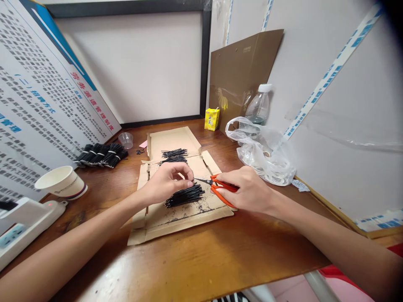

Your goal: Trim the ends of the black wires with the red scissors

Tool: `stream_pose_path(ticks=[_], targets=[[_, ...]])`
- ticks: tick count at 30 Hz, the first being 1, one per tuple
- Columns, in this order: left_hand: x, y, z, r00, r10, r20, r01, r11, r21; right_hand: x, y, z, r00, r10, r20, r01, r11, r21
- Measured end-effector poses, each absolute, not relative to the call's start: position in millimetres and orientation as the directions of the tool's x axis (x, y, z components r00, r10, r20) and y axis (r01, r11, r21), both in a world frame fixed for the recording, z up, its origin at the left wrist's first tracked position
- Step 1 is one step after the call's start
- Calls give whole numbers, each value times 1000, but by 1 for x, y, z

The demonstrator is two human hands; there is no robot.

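Observation:
My right hand (248,188) grips a pair of scissors (224,189) with orange handles, its blades pointing left. The blade tips reach the fingertips of my left hand (171,181). Thumb and forefinger of that hand are pinched together; what they hold is too small to make out. Just below lies a pile of thin black sticks or cut wires (185,196) on an unfolded cardboard sheet (189,216). Behind my left hand rests another pile of black pieces (174,155), partly covered by the hand. Dark crumbs are scattered over the cardboard.
Banded black bundles (101,155) lie at the left, near a clear plastic cup (126,140) and a paper cup (61,182). A power strip (34,228) is at the left edge. Behind stand a yellow drink carton (212,119), a plastic bottle (258,105) and a clear plastic bag (264,155).

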State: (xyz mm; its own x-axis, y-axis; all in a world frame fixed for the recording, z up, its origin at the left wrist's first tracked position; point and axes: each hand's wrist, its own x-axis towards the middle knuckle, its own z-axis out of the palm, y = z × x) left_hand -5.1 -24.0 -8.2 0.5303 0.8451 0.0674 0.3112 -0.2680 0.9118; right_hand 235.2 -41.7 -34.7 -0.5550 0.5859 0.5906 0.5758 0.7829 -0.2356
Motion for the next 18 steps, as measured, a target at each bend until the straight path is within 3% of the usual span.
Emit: stream_pose_path(ticks=[18], targets=[[-6,-23,-9,530,843,94,335,-310,890,235,-40,-34,-535,628,565,558,765,-322]])
